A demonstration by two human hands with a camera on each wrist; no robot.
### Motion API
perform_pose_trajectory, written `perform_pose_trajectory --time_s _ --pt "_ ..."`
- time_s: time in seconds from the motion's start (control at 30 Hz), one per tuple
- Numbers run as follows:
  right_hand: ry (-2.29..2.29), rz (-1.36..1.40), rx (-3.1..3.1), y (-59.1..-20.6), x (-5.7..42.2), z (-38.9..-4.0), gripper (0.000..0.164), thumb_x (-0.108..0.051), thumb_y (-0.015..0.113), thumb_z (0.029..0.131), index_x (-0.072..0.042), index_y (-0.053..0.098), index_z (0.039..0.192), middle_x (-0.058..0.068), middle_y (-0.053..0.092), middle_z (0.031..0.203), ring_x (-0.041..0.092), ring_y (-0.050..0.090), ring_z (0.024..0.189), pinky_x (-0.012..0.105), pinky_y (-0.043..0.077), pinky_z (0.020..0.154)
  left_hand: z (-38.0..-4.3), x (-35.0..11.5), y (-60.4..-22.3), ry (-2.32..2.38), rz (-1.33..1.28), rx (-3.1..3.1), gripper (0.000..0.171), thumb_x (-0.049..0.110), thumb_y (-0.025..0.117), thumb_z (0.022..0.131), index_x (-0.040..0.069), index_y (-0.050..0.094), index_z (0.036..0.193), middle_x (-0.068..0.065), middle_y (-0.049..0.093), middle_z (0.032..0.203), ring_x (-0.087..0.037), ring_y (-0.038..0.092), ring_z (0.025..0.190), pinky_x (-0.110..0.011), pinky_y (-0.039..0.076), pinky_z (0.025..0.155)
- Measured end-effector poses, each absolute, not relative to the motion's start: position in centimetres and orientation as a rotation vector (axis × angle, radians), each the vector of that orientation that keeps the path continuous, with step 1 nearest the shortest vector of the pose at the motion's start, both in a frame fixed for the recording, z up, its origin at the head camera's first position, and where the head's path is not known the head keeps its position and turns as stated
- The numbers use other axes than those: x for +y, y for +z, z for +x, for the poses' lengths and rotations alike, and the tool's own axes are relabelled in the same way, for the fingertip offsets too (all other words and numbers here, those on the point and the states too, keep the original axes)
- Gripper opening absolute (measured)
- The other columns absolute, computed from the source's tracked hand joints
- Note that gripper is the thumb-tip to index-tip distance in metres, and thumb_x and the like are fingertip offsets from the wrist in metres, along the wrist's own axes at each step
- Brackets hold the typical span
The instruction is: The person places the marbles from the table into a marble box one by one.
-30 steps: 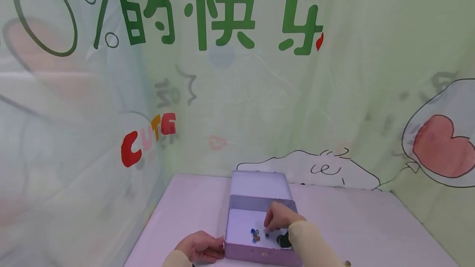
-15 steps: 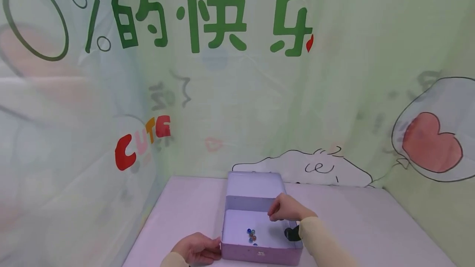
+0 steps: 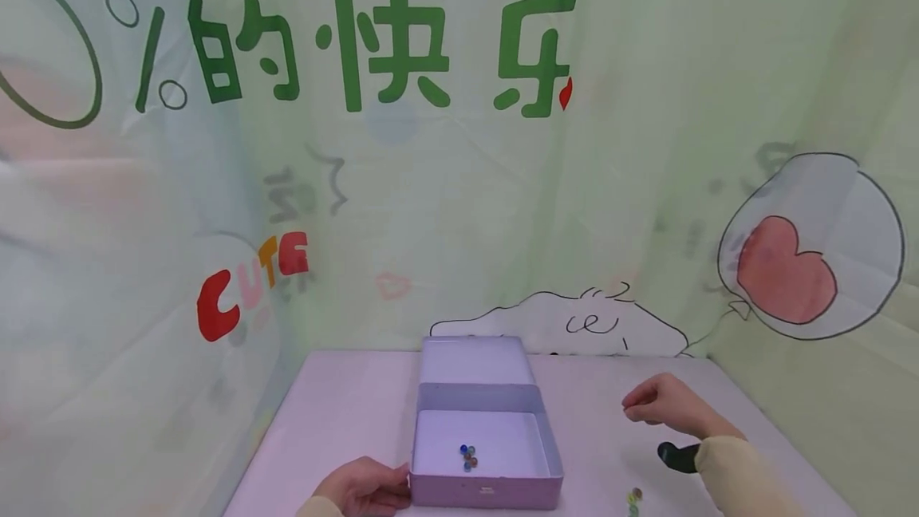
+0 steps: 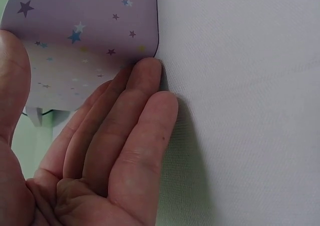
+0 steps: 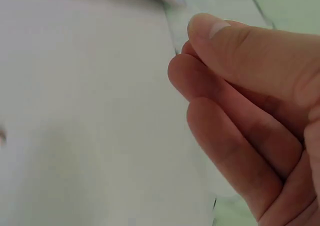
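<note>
From your head view, a lilac box (image 3: 487, 492) sits on the pale table (image 3: 345, 397) at the lower middle of the frame, its lid (image 3: 477, 359) tipped back toward the top of the table. Inside, left of centre and near the front wall, lies a small cluster of glass marbles (image 3: 467, 457) — about five, one blue, the others teal and brownish. At the bottom edge of the frame, right of the box, a few loose marbles (image 3: 633, 499) lie on the table in a short row; the frame may cut off more, so you cannot get a sure count. Your left hand (image 3: 366, 485), at lower left, touches the box's front left corner with its fingers fairly straight, steadying it, it seems; the left wrist view shows the fingertips against its star-printed side. Your right hand (image 3: 673, 404) hovers at lower right, apart from the box and above the loose marbles in the frame, fingers loosely bent and thumb close to the fingertips, with no marble showing. By the look of it, the work is partway along — the cluster in the box seems the part done, and the marbles on the table the part left.
</note>
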State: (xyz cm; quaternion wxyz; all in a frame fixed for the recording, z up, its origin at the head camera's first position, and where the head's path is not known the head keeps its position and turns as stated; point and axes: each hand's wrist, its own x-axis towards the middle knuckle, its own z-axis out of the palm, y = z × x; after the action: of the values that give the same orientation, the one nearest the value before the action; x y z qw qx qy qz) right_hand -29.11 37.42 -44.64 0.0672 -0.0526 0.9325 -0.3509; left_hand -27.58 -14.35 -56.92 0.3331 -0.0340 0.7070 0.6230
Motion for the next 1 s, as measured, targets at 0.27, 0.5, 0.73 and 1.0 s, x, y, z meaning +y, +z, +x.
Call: perform_pose_trajectory --time_s 0.27,0.5,0.73,1.0 --pt "-1.067 -0.008 2.774 -48.0 40.5 -28.4 0.019 -0.012 0.079 0.088 0.001 0.076 0.102 0.007 0.076 0.094 0.018 0.069 0.084 0.041 0.062 0.078 -27.1 -14.6 -56.8 1.649 -0.125 1.846 0.042 0.029 0.068 0.100 -0.010 0.072 0.115 -0.019 0.078 0.106 -0.020 0.075 0.094 -0.039 0.061 0.090" --pt "-1.060 0.178 2.691 -52.5 40.4 -27.3 0.016 -0.005 0.079 0.085 0.002 0.075 0.098 0.003 0.075 0.087 0.017 0.067 0.079 0.038 0.061 0.075 -26.8 -14.0 -56.4 1.647 -0.118 1.852 0.039 0.028 0.067 0.101 -0.009 0.073 0.113 -0.019 0.078 0.103 -0.018 0.075 0.092 -0.040 0.062 0.090" --pt "-1.040 0.279 2.633 -55.3 40.5 -26.6 0.013 -0.004 0.080 0.084 0.000 0.075 0.096 0.003 0.075 0.087 0.016 0.066 0.080 0.036 0.060 0.074 -26.7 -14.0 -56.3 1.650 -0.073 1.848 0.039 0.027 0.065 0.102 -0.009 0.072 0.114 -0.021 0.077 0.107 -0.019 0.075 0.094 -0.040 0.061 0.091" --pt "-0.935 0.223 2.691 -55.8 39.7 -26.7 0.015 -0.008 0.085 0.080 -0.006 0.076 0.091 0.000 0.073 0.084 0.017 0.063 0.076 0.034 0.057 0.070 -26.5 -14.1 -56.6 1.667 -0.075 1.833 0.039 0.028 0.066 0.101 -0.008 0.073 0.112 -0.018 0.078 0.104 -0.017 0.075 0.092 -0.037 0.062 0.088"
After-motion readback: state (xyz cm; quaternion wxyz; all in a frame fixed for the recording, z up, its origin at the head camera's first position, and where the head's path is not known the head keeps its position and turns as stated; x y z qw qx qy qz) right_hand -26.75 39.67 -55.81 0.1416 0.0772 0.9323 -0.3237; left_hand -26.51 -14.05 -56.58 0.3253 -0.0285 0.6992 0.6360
